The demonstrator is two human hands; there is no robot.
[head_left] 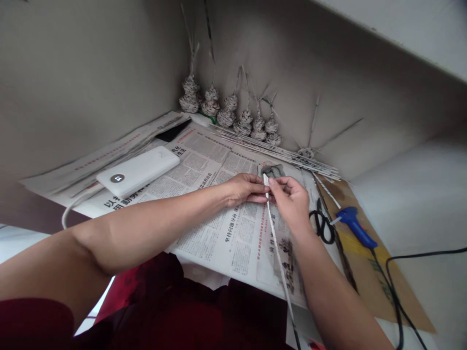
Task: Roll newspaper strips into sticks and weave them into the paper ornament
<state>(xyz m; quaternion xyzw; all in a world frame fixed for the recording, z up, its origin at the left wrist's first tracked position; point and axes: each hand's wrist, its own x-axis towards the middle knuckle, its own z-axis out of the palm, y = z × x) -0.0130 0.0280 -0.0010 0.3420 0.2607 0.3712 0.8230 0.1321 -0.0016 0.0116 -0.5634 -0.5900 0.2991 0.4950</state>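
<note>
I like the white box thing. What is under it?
The white power bank lies on spread newspaper, left of both hands, which pinch a rolled paper stick. Whatever lies beneath the newspaper is covered.

We see a white table spread with newspaper. Left of the newspaper's middle lies a white power bank; right of it, cardboard carries a blue glue gun and black scissors.

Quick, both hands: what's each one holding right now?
Left hand: closed, pinching the rolled paper stick.
Right hand: closed on the same stick.
</note>
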